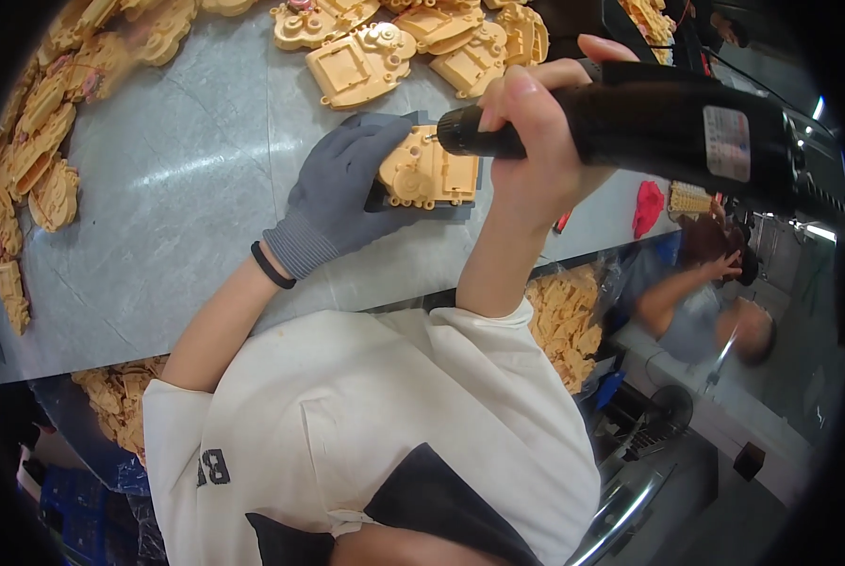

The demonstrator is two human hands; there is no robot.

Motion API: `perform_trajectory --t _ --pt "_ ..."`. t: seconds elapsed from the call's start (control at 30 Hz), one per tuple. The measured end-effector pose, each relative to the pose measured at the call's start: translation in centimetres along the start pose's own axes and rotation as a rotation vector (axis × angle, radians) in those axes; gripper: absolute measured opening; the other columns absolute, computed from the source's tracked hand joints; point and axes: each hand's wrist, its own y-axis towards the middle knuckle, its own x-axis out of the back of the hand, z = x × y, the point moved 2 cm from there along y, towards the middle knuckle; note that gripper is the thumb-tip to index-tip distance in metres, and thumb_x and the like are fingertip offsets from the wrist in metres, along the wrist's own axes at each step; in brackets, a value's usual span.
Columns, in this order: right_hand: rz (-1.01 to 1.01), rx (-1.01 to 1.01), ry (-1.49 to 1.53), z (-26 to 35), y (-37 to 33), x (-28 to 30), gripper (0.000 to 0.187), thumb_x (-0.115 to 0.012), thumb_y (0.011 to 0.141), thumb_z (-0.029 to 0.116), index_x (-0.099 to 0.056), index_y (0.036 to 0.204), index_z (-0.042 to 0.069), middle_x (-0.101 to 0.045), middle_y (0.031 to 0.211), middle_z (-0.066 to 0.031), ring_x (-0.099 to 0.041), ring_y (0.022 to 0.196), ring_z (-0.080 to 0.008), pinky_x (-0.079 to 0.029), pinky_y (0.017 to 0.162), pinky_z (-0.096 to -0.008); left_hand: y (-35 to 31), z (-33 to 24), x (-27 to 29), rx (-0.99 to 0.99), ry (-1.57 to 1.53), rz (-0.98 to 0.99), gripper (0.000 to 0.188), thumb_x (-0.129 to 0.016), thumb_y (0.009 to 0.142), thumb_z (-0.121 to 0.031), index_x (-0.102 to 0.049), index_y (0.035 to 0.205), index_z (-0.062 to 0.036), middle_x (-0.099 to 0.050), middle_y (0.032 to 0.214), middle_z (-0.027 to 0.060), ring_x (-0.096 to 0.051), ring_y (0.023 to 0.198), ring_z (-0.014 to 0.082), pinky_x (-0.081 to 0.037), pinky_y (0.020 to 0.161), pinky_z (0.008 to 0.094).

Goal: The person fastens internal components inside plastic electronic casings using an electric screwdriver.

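Observation:
A yellow plastic housing (441, 173) with round bosses and a rectangular recess lies on a dark grey block (455, 214) on the table. Wearing a grey knitted glove, my left hand (347, 174) grips the housing and block from the left, its fingers curled over the upper edge. My bare right hand (545, 123) is wrapped round a black electric screwdriver (649, 118), held nearly level. The tool's narrow tip meets the top of the housing near its upper edge; whether a screw is under it is too small to tell.
Several similar yellow housings (361, 66) lie at the table's far side, and more are heaped along its left edge (31, 160). A red cloth-like item (648, 208) is at the right. Bags of yellow parts (566, 325) stand below the near edge. Another person (696, 316) sits at the right.

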Motion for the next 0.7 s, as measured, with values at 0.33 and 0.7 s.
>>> perform_trajectory --t 0.33,0.7 --pt "-0.015 -0.168 0.056 -0.5 0.1 -1.5 0.034 -0.062 0.066 -0.005 -0.045 0.096 -0.003 -0.052 0.057 -0.0071 -0.050 0.043 -0.0148 -0.043 0.047 -0.0230 0.0 0.0 0.1 0.003 -0.049 -0.007 0.078 -0.082 0.056 -0.021 -0.045 0.124 -0.0074 -0.056 0.113 0.0093 -0.055 0.100 0.0284 -0.046 0.086 0.0381" --pt "0.008 -0.139 0.206 -1.6 -0.1 -0.2 0.035 -0.059 0.069 -0.008 -0.042 0.098 -0.001 -0.052 0.058 -0.0094 -0.047 0.042 -0.0174 -0.043 0.047 -0.0297 0.0 0.1 0.1 0.009 0.012 0.015 0.079 -0.082 0.059 -0.026 -0.044 0.125 -0.0068 -0.055 0.115 0.0089 -0.055 0.102 0.0280 -0.046 0.087 0.0381"
